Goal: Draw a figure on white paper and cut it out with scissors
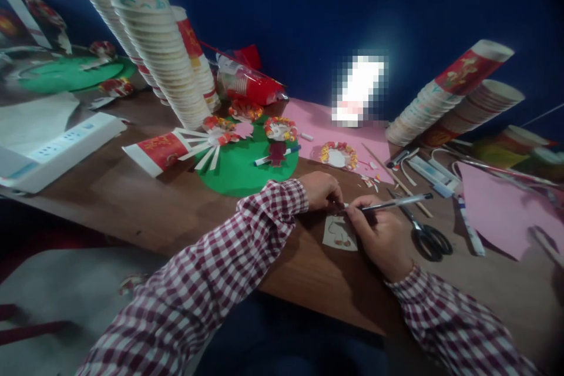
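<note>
My right hand [381,238] is closed around a slim see-through pen [399,202], which points out to the right. Its thumb and fingertips meet those of my left hand [324,190], whose fingers are bent down and pinched; anything between them is too small to name. Just below the fingertips, a small pale piece of paper [337,234] with a drawn outline and cut-out holes lies on the wooden table [304,267]. Black-handled scissors [432,241] rest to the right of my right hand.
A green paper circle [233,179] bears paper crafts and a marker [277,156]. Behind are pink paper [374,150], a ring craft [338,155] and a wooden stick [396,179]. Tall paper cup stacks [163,53] stand left, others [449,94] right. A power strip [61,144] lies far left.
</note>
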The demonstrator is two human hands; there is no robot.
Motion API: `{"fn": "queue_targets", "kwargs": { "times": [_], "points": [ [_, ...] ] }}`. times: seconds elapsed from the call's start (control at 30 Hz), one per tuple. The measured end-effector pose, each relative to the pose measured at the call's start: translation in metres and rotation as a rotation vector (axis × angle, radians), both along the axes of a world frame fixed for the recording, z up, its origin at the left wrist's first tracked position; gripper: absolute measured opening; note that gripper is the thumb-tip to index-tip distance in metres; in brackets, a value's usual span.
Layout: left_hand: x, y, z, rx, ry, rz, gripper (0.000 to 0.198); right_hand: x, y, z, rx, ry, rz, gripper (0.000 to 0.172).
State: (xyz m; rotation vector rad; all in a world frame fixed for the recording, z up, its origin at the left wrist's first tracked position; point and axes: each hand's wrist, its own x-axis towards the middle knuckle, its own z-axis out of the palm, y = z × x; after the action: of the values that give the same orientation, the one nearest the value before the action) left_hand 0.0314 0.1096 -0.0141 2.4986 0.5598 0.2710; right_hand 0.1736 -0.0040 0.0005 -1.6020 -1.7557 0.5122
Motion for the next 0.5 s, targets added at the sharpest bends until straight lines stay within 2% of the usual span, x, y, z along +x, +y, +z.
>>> {"fn": "queue_targets", "kwargs": {
  "times": [0.5],
  "points": [
    [0.0003, 0.0004, 0.001, -0.008, 0.042, 0.02, 0.017, -0.0026, -0.0015, -0.0049, 0.04, -0.119, 0.096, 0.021]
  ]
}}
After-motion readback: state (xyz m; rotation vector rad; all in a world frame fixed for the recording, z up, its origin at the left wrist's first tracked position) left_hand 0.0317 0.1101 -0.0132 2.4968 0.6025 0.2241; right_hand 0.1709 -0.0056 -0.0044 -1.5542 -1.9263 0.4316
